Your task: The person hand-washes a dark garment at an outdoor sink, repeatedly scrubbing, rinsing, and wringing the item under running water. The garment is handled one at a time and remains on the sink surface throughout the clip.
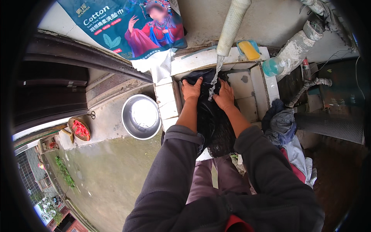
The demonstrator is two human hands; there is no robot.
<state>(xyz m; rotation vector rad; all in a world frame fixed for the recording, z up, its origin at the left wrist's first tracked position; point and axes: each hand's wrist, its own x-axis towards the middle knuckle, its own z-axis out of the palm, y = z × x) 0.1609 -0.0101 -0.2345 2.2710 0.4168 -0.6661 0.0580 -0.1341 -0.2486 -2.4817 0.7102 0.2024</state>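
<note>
A wet black garment (216, 121) lies in and over the front edge of a white-tiled sink (168, 100). Water (215, 78) runs from a pale hose or wrapped pipe (234, 27) onto the cloth between my hands. My left hand (192, 89) grips the garment's upper left part, thumb and fingers bent into the cloth. On the other side of the stream, my right hand (225, 95) rests on the garment with its fingers over the right part; whether it grips any cloth is not clear.
A metal basin (141, 117) stands left of the sink. Yellow soap (249, 50) in a blue dish and a teal pump bottle (272, 67) sit on the rim. A face towel pack (130, 27) hangs at upper left. Clothes (281, 121) are heaped right. Farther left are scissors (92, 115) and a basket (79, 129).
</note>
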